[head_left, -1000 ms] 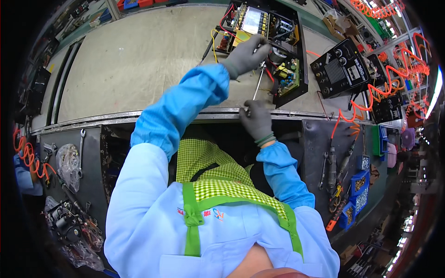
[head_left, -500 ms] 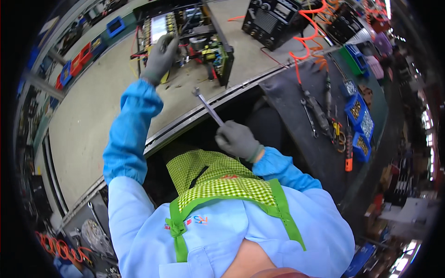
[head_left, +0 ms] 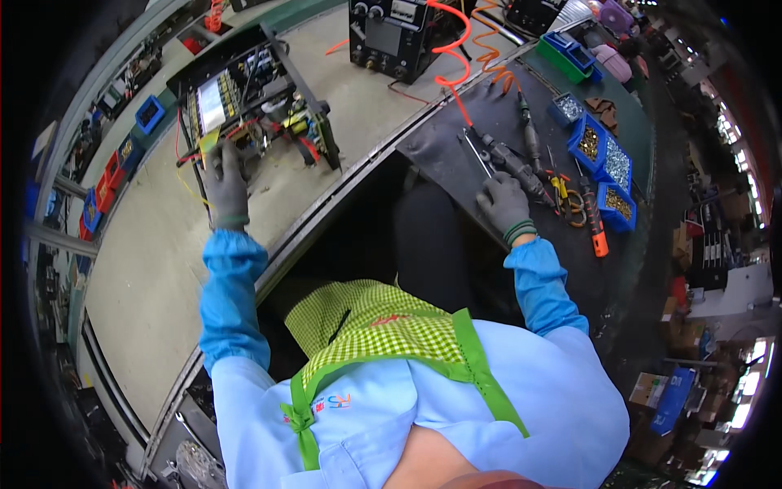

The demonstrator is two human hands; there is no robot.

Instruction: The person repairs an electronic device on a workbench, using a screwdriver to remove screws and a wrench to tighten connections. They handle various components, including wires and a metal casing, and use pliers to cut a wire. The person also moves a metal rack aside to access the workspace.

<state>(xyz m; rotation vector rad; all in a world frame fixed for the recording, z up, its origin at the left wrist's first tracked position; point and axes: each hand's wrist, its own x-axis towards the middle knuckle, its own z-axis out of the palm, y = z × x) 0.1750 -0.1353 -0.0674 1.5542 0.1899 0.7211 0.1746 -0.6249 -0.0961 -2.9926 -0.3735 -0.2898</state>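
Observation:
My left hand (head_left: 226, 186), in a grey glove, is at the front edge of an opened electronic unit (head_left: 281, 106) with bare boards, wires and a silver block. Its fingers are bent beside a yellow piece (head_left: 209, 140); whatever they grip is hidden. Over on the dark mat (head_left: 440, 147), my gloved right hand (head_left: 503, 202) is closed around the lower end of a wrench (head_left: 477, 152). Immediately right of that wrench lies a grey air tool (head_left: 509, 163) on an orange coiled hose (head_left: 460, 61).
Blue bins (head_left: 617, 165) of small metal parts stand on the right. Nearer are scissors (head_left: 575, 213), yellow-handled pliers (head_left: 560, 186) and an orange-ended tool (head_left: 599, 243). A black boxed machine (head_left: 387, 41) stands at the back. A metal rail (head_left: 358, 175) edges the pale bench.
My right hand has carried the wrench rightward from the bench edge onto the mat. My left hand stays by the unit, now at its front left. The whole view has swung to the right.

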